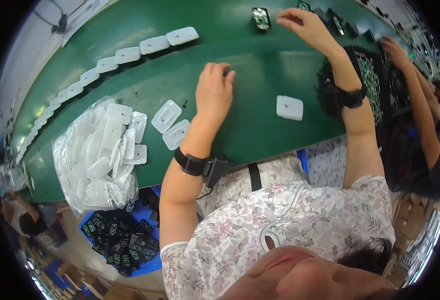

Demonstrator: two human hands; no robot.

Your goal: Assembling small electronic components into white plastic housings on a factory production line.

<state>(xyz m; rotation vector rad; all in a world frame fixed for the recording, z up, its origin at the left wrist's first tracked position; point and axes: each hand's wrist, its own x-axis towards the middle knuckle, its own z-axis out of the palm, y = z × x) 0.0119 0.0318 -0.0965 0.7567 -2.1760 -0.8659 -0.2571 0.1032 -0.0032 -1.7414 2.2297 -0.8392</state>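
Note:
My left hand (214, 92) hovers over the middle of the green table (260, 75), its fingers loosely curved, thumb apart, and nothing visible in it. Farther off, my right hand (306, 27) reaches toward the back with thumb and fingers parted and holds nothing I can see. Just left of its fingertips is a small black housing with a circuit board (261, 19), apart from the hand. A white plastic cover (289, 108) lies between my arms. Two more translucent white covers, one upper (166, 116) and one lower (176, 134), rest beside my left forearm.
A long row of white covers (128, 55) curves along the table's left. Near it, a clear bag (85, 155) spills white covers. Below the edge, a blue bin (145, 262) holds dark circuit parts. At right lie piled boards (370, 82) and another person's arm (422, 107).

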